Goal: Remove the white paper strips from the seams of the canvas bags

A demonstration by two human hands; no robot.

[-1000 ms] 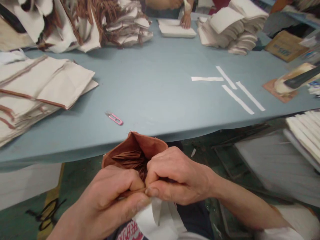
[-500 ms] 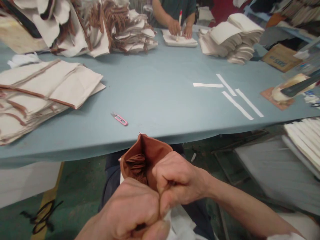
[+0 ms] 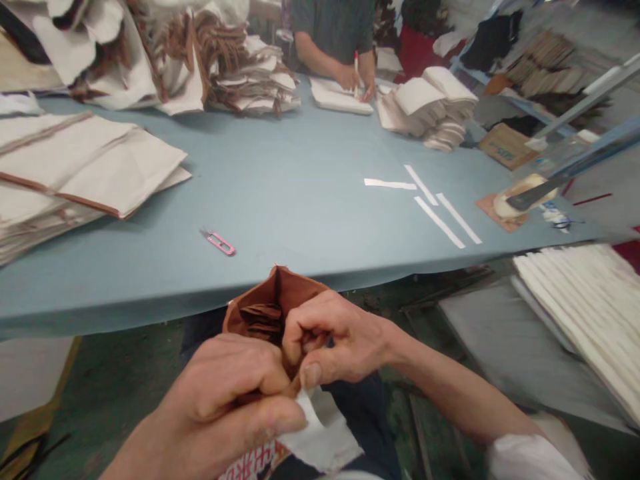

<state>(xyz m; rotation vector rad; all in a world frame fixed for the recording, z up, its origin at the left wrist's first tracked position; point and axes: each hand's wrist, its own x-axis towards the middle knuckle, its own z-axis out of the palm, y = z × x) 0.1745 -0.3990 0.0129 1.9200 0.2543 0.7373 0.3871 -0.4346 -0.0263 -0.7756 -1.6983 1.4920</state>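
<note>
In my lap, partly below the table edge, an open brown fabric bag (image 3: 250,295) stands with its mouth up and folded brown cloth inside. My left hand (image 3: 230,387) is closed in a pinch at the bag's near edge. Against it, my right hand (image 3: 335,340) pinches the same edge with thumb and curled fingers. Just below the fingertips hangs a loose white piece (image 3: 327,433), cloth or paper. My hands hide the pinched spot itself. Pink thread snips (image 3: 219,242) lie on the table beyond the bag.
On the blue-covered table (image 3: 280,167) lie white strips (image 3: 440,220) and, at left, stacked off-white panels (image 3: 95,160). A glue-smeared container (image 3: 515,197) sits at right. Across the table, a person (image 3: 333,40) holds a red-tipped marker over white pieces.
My hands have loosened from tight fists to a pinch, and the right thumb now shows. More of the white piece is visible. The camera view has turned somewhat right.
</note>
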